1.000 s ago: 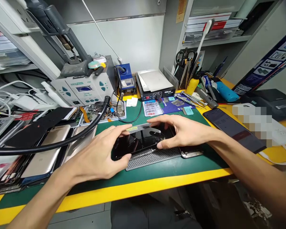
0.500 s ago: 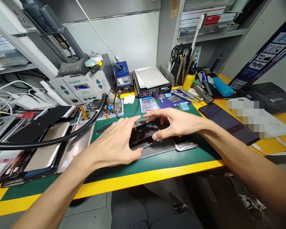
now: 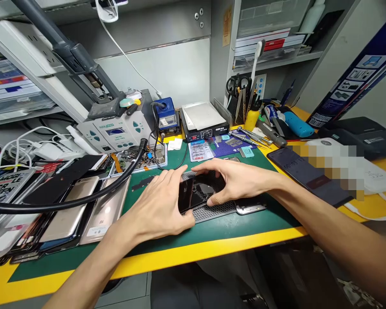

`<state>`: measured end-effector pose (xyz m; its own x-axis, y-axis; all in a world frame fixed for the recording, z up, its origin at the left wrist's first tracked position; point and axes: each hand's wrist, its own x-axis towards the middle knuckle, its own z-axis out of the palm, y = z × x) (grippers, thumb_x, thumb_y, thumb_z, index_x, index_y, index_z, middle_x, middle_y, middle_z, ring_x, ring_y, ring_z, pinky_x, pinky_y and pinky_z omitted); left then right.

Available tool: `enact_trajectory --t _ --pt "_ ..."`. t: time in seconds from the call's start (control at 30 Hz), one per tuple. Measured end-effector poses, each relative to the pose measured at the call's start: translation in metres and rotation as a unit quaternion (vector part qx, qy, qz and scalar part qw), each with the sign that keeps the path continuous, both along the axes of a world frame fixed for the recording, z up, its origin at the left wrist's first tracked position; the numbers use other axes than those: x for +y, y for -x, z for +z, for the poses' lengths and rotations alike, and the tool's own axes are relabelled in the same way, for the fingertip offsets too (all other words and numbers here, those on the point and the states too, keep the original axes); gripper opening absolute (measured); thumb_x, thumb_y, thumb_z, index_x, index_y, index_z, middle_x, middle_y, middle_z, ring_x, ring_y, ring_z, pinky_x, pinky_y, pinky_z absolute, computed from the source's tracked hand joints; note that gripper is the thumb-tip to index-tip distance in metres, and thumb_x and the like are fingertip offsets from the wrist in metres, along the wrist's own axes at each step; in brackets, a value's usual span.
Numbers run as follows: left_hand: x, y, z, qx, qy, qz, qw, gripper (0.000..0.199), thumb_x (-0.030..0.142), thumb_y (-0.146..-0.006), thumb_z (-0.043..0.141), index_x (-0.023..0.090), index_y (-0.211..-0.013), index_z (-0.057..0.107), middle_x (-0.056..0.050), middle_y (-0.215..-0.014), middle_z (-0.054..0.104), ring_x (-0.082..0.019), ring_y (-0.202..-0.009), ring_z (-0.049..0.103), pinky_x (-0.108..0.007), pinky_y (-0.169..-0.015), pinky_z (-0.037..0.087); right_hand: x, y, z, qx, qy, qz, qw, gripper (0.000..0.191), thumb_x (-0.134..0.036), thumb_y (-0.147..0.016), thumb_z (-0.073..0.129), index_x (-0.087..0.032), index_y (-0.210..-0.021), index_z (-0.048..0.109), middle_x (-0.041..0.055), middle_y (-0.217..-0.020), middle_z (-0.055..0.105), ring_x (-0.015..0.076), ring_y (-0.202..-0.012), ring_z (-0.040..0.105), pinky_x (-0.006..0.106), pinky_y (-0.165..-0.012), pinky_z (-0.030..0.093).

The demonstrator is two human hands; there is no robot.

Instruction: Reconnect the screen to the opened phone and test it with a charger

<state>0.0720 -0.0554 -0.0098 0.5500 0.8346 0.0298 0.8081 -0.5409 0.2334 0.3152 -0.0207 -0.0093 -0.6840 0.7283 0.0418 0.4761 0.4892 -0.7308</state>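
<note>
Two hands (image 3: 164,199) (fingers (image 3: 209,165) wide) hold a black phone (image 3: 201,191).

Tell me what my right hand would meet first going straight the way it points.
Most likely your left hand, facing it across the dark phone, though depth there is hard to judge.

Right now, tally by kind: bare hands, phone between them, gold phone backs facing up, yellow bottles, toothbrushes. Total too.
Left hand and right hand: 2
Black phone: 1
Gold phone backs: 2
Yellow bottle: 1
Toothbrush: 1
Total: 7
</note>
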Motion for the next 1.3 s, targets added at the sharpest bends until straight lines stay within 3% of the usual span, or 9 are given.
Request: enact_trajectory --t 0.27,0.47,0.97,1.3 --pt "-0.003 0.001 -0.002 0.003 -0.016 0.000 1.000 0.086 0.036 -0.077 0.058 0.013 -0.154 0.028 -0.018 -0.134 0.056 -0.035 -0.123 0.054 -0.054 -0.108 0.048 -0.004 0.001 0.005 -0.030 -0.026 0.008 0.999 0.077 -0.033 -0.073 0.081 -0.021 -0.144 0.054 0.0087 -0.135 0.064 0.0263 -0.116 0.063 0.037 -0.098 0.050" --pt "0.000 0.001 -0.009 -0.013 -0.044 0.007 0.999 0.086 0.037 -0.072 0.062 0.007 -0.149 0.037 -0.018 -0.129 0.059 -0.033 -0.119 0.057 -0.051 -0.104 0.050 -0.003 -0.001 0.002 -0.055 -0.017 0.005 0.998 0.079 -0.038 -0.076 0.080 -0.023 -0.147 0.050 0.0092 -0.139 0.060 0.0291 -0.125 0.056 0.041 -0.103 0.047" --pt "-0.003 0.003 -0.015 -0.020 -0.077 0.011 0.997 0.083 0.038 -0.071 0.063 0.012 -0.147 0.040 -0.015 -0.128 0.060 -0.032 -0.115 0.058 -0.049 -0.101 0.051 -0.006 0.001 0.000 -0.061 -0.042 -0.002 0.997 0.075 -0.034 -0.078 0.077 -0.031 -0.146 0.048 0.0056 -0.140 0.059 0.0273 -0.128 0.055 0.041 -0.105 0.047" --pt "-0.004 0.002 -0.014 -0.016 -0.081 0.002 0.997 0.079 0.036 -0.074 0.063 0.010 -0.144 0.039 -0.016 -0.118 0.060 -0.031 -0.104 0.058 -0.050 -0.091 0.052 -0.007 0.001 -0.001 -0.048 -0.031 -0.002 0.998 0.078 -0.030 -0.077 0.077 -0.027 -0.148 0.047 0.0073 -0.141 0.058 0.0279 -0.129 0.053 0.041 -0.107 0.046"
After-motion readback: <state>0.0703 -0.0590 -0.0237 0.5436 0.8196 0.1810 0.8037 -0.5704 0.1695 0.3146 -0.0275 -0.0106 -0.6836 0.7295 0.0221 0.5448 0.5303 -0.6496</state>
